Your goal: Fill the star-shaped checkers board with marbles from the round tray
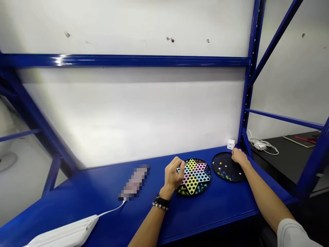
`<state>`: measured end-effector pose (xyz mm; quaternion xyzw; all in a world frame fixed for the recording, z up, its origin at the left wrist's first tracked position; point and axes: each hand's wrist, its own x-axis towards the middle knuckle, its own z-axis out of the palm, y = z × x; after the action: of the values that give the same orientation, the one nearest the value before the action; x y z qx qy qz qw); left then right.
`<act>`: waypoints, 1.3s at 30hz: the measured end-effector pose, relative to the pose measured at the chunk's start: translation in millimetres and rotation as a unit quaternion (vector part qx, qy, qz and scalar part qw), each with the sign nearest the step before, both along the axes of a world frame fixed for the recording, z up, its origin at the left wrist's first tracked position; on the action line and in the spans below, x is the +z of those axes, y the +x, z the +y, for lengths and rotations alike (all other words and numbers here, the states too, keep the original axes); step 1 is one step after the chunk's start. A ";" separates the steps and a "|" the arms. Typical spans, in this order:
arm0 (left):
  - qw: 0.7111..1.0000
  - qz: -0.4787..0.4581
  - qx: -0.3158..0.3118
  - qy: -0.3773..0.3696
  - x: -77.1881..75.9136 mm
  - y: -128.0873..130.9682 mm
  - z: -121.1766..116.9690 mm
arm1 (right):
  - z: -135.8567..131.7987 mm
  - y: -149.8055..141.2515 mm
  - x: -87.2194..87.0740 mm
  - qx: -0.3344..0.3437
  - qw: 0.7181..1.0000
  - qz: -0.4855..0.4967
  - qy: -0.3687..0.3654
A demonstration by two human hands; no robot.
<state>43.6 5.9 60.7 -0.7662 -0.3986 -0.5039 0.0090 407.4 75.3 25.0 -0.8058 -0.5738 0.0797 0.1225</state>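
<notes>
My left hand [174, 174], with a dark band and a beaded bracelet at the wrist, is at the left edge of a round Chinese checkers board [191, 176]. Its fingers are curled in, and whatever they may hold is hidden. A yellow, pink and blue star full of dark holes covers the board's middle, with coloured pieces around it. Over the far right rim of a round black tray [232, 175], my right hand [239, 156] is closed with its fingertips down. I cannot make out anything in it. Small blue, green, white and orange pieces lie scattered in the tray.
A blurred-out flat object [135, 181] lies left of the board, with a white cable [113, 208] leading to a white device [66, 233]. White adapters [230, 144] stand behind the tray. Blue rack posts [247, 89] frame the blue tabletop [108, 185] against a white wall.
</notes>
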 end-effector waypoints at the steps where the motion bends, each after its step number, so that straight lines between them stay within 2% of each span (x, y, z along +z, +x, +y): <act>1: 1.000 0.001 0.002 0.001 0.1 0.0 -0.1 | 0.2 0.9 0.9 0.001 1.000 0.013 0.004; 3: 1.000 0.002 0.007 0.003 0.8 0.4 -0.6 | -2.2 1.2 4.3 0.026 0.998 0.057 0.022; 7: 1.000 0.000 0.000 0.003 2.4 1.4 -2.0 | -26.1 -7.5 13.5 0.153 0.974 0.157 0.060; 9: 1.000 0.005 0.000 -0.001 2.1 1.7 -2.1 | -46.1 -16.4 15.4 0.207 0.960 0.169 0.078; 13: 1.000 0.011 0.002 -0.006 -0.3 1.5 -1.5 | -80.5 -42.1 8.5 0.258 0.951 0.140 0.091; 18: 1.000 0.010 -0.002 -0.005 -0.7 1.5 -1.5 | -97.8 -80.1 -8.0 0.249 0.963 0.025 0.097; 23: 1.000 0.012 -0.002 0.000 1.6 2.4 -2.3 | -109.0 -98.9 -11.1 0.257 0.958 -0.065 0.108; 33: 1.000 0.006 -0.001 -0.001 1.0 3.1 -2.2 | -110.5 -100.4 -9.1 0.209 0.973 -0.073 0.068; 36: 1.000 0.009 0.003 -0.001 1.6 3.1 -2.5 | -104.3 -95.0 -2.2 0.189 0.978 -0.034 0.077; 39: 1.000 0.018 0.005 -0.006 2.1 2.8 -2.8 | -92.0 -88.6 7.5 0.199 0.977 0.001 0.078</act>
<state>46.5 3.0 62.8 -0.7731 -0.4055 -0.4875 0.0145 318.8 -16.7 32.4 -0.6635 -0.7268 0.0583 0.1678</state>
